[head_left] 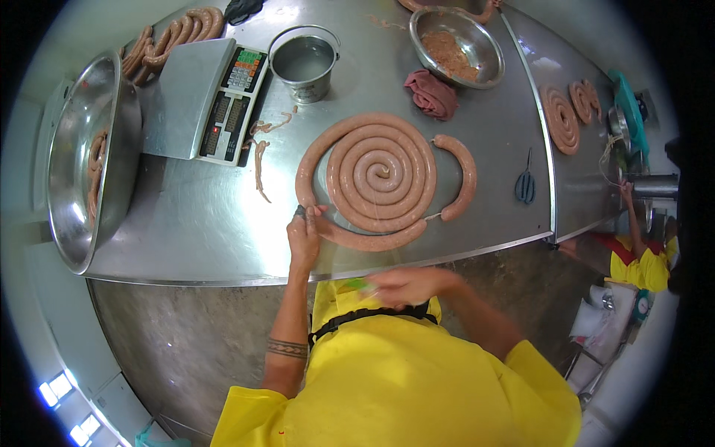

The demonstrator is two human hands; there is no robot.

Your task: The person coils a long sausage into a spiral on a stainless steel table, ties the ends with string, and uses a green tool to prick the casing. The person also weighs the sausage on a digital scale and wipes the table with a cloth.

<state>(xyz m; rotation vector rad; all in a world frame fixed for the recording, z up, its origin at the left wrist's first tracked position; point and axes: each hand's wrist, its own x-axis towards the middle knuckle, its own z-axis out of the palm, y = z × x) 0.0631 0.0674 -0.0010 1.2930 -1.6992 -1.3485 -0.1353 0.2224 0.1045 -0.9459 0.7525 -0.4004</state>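
A long raw sausage lies in a flat spiral coil (381, 173) on the steel table. Around its left and near side runs a loose outer length of sausage (372, 241). My left hand (303, 237) is closed on that outer length at the near left, fingers over the casing. A short curved sausage piece (463, 175) lies to the right, its lower end near a twisted bit of casing. In front of my waist, off the table's near edge, my right hand (408, 286) is blurred by motion. Something green (359, 284) shows by its fingers; whether they hold it is unclear.
Left stand a large steel bowl (112, 223) and a digital scale (212, 100). Behind are a metal bucket (309, 91), a pink cloth (432, 95) and a bowl of minced meat (488, 63). Scissors (525, 187) lie right. Another person (640, 264) works at the far right.
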